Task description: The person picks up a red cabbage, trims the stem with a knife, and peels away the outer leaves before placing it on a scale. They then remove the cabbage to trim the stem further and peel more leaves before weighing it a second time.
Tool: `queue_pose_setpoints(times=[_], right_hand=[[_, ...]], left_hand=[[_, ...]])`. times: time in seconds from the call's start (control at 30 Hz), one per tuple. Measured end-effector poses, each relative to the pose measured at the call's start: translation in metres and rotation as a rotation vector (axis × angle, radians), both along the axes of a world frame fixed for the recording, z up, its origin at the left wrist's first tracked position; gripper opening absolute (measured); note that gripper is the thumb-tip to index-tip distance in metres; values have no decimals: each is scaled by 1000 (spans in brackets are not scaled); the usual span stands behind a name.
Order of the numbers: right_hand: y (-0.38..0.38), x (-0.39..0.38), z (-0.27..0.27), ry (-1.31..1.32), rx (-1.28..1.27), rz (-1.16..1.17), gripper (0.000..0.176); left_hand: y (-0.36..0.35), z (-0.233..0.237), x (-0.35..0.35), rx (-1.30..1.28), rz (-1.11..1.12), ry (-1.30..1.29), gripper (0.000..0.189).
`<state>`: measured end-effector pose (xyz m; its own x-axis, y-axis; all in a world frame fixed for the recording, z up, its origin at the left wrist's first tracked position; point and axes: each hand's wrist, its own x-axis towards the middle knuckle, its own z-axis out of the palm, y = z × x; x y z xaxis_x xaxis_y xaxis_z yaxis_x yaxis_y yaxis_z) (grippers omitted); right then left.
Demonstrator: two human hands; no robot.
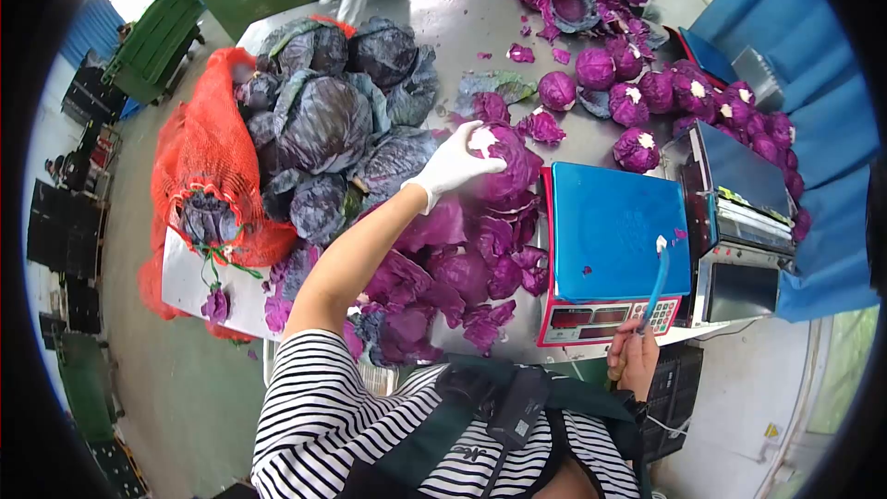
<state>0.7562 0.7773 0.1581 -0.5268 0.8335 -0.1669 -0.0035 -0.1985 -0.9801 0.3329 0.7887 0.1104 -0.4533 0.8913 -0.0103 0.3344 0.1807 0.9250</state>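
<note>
Head view: left grip (455, 169) wide over purple cabbage (514, 174), right grip (634, 357) narrow around blue tool (660, 283).

Your gloved left hand (459, 166) holds a purple cabbage (513, 177) beside loose leaves (436, 225); your right hand (636, 358) holds a blue tool (659, 286) (its pale tip over the blue-topped scale (614, 226)).

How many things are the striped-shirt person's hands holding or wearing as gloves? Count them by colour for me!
Purple: 1, the cabbage held by the left hand
Blue: 1, the slim tool in the bare right hand
White: 1, the glove on the left hand
Total: 3
</note>
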Motion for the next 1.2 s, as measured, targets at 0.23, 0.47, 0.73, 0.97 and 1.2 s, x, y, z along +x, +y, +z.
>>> queue_pose_setpoints(times=[0.23,0.47,0.73,0.97,1.2], right_hand=[[-12,-86,18,-33,100,19,34],[5,-200,6,567,-355,154,50],[-17,-196,-2,562,-753,719,61],[-25,-194,9,352,-707,1010,58],[-30,-206,-10,97,-268,842,57]], left_hand=[[-36,70,4,290,3,-854,71],[-137,121,114,426,175,-562,84],[-227,129,108,357,235,340,121],[-252,158,125,124,62,418,127],[-263,78,173,200,510,277,101]])
